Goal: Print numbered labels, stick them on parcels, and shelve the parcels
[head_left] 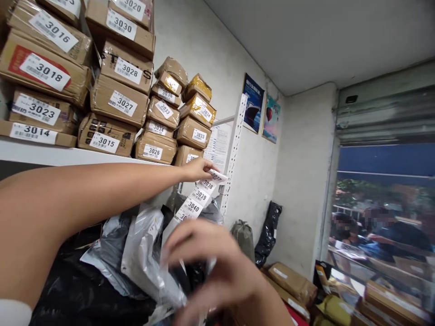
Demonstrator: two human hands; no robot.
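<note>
Before the right end of the white shelf [64, 156], a label strip [200, 195] hangs pinched in the left hand [197, 170]; below the shelf, the blurred right hand [217, 260] curves half-open, empty; numbered cartons [117, 113] are stacked on the shelf.

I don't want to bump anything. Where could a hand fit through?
Probably along the bare wall between the balloon poster and the shutter. It's crowded on the shelf, packed with boxes, and below, where bags pile up behind the label strip in the left hand.
</note>
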